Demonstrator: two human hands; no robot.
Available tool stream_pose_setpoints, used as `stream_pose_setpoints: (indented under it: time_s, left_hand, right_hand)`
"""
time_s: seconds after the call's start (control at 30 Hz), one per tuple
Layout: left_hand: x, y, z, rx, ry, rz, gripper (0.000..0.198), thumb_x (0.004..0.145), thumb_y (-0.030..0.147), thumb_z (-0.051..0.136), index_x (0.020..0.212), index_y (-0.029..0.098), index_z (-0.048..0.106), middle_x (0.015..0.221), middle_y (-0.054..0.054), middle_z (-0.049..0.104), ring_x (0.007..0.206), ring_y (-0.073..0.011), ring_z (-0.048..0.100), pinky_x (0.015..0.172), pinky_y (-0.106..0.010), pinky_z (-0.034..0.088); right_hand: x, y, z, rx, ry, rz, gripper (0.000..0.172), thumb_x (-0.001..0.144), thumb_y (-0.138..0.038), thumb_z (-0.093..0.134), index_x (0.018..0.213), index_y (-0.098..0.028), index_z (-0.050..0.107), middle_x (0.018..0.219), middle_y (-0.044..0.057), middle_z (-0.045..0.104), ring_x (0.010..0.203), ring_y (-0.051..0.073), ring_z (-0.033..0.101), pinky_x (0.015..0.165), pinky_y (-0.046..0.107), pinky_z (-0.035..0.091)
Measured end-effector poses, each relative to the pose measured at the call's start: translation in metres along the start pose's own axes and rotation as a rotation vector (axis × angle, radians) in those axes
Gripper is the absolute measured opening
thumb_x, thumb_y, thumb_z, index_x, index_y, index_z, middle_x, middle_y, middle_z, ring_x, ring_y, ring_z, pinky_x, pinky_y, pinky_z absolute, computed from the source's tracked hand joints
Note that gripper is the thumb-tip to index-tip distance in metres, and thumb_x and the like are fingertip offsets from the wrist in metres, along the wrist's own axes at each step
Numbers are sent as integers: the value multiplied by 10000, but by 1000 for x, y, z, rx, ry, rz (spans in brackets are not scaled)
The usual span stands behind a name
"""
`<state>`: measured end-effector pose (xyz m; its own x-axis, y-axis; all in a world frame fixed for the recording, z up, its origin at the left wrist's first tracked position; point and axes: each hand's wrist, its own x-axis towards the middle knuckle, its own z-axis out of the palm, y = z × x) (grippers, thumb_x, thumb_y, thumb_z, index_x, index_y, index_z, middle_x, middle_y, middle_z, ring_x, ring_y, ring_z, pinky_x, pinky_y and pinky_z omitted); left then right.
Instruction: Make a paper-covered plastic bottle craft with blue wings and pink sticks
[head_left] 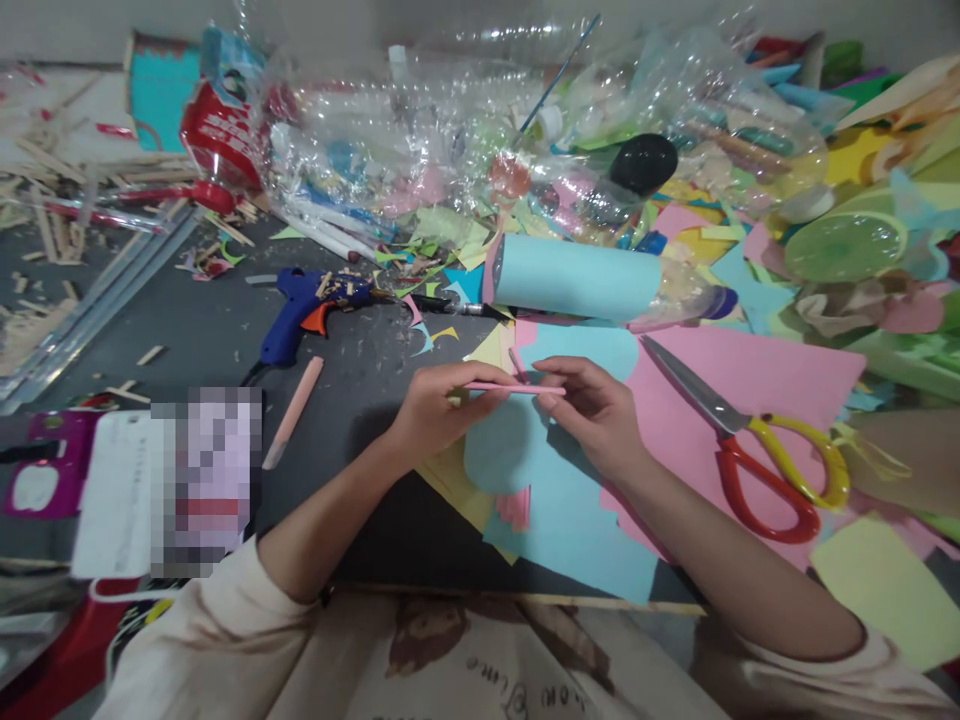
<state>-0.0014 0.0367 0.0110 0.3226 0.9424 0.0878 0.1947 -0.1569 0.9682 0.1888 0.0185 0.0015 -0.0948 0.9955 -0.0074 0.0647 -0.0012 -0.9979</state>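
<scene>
A thin strip of pink paper (517,388) stretches level between my two hands, seen nearly edge-on. My left hand (442,405) pinches its left part, thumb below and fingers above. At the strip's right end, my right hand (592,405) closes thumb and fingertips on it. Just behind the strip a small pinkish piece (517,362) sticks up; I cannot tell whether it is attached. Beneath both hands lie light blue paper sheets (585,520), with short pink strips (514,508) on them. Large scissors (750,425) with red and yellow handles rest on pink paper (802,375) to the right.
A blue glue gun (300,300) lies at the left, near a pink-orange utility knife (296,410). Behind my hands is a plastic bottle wrapped in blue paper (577,278). Clear plastic bottles (450,130) and paper scraps crowd the back. Wooden sticks (52,220) lie far left.
</scene>
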Motion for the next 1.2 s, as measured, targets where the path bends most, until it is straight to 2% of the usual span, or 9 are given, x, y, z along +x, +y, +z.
stream_pose_setpoints:
  time_s: [0.1, 0.23, 0.43, 0.6, 0.77, 0.9, 0.97, 1.1, 1.2]
  left_hand:
    - [0, 2, 2, -13, -13, -1, 217, 843, 392, 648, 777, 203, 731, 779, -56, 761, 687, -168, 696, 636, -251, 529]
    - [1, 5, 1, -23, 17, 17, 215, 822, 392, 678, 732, 201, 716, 743, -48, 746, 655, -153, 672, 607, -238, 503]
    - [3, 1, -3, 9, 116, -19, 170, 802, 361, 679, 736, 205, 697, 719, -31, 715, 631, -139, 618, 599, -242, 475]
    - [3, -2, -3, -51, 191, -59, 153, 742, 335, 731, 705, 198, 673, 688, -11, 663, 628, -125, 583, 598, -236, 462]
    - [4, -1, -3, -73, 244, -92, 127, 733, 284, 727, 684, 197, 648, 676, 5, 636, 627, -112, 561, 614, -230, 464]
    - [5, -2, -2, -133, 301, -102, 190, 681, 276, 779, 707, 197, 608, 649, 33, 580, 597, -93, 527, 577, -204, 445]
    - [4, -3, -2, -158, 265, -92, 224, 670, 292, 797, 778, 204, 621, 671, 32, 597, 607, -96, 545, 583, -203, 452]
    - [3, -1, -2, -88, 31, -46, 160, 772, 361, 724, 813, 207, 703, 780, -35, 721, 693, -151, 654, 633, -242, 493]
    - [3, 1, -3, -52, 5, -22, 166, 802, 356, 693, 734, 207, 725, 771, -42, 746, 687, -160, 674, 630, -243, 497]
  right_hand:
    - [0, 0, 0, -51, -47, -19, 133, 781, -370, 724, 819, -244, 730, 764, 21, 742, 675, 166, 664, 591, 307, 519]
    - [0, 1, 0, -52, 11, -31, 88, 761, -326, 742, 752, -241, 723, 717, 11, 728, 655, 162, 655, 578, 296, 511]
    - [1, 0, 0, -38, 131, 20, 144, 752, -380, 743, 755, -244, 697, 696, -7, 691, 581, 137, 600, 527, 284, 499]
    - [3, -1, 1, -19, 157, 30, 179, 757, -417, 730, 762, -250, 666, 591, -43, 593, 483, 113, 526, 448, 268, 476]
    - [4, 1, 1, -2, 194, 33, 220, 739, -434, 749, 741, -244, 639, 584, -49, 562, 474, 104, 494, 430, 255, 459]
    - [4, 0, 1, 39, 198, 30, 223, 731, -421, 764, 730, -244, 628, 570, -58, 550, 454, 96, 482, 418, 242, 444]
    - [3, 0, 1, 45, 162, 29, 196, 743, -395, 759, 734, -244, 635, 568, -58, 559, 455, 97, 498, 428, 243, 453]
    - [2, 0, 2, 49, 66, 28, 142, 746, -343, 761, 752, -239, 665, 639, -37, 634, 493, 101, 557, 473, 251, 485]
    - [2, -1, 1, 33, 55, 26, 146, 737, -356, 767, 764, -236, 688, 682, -22, 667, 509, 103, 572, 481, 257, 492]
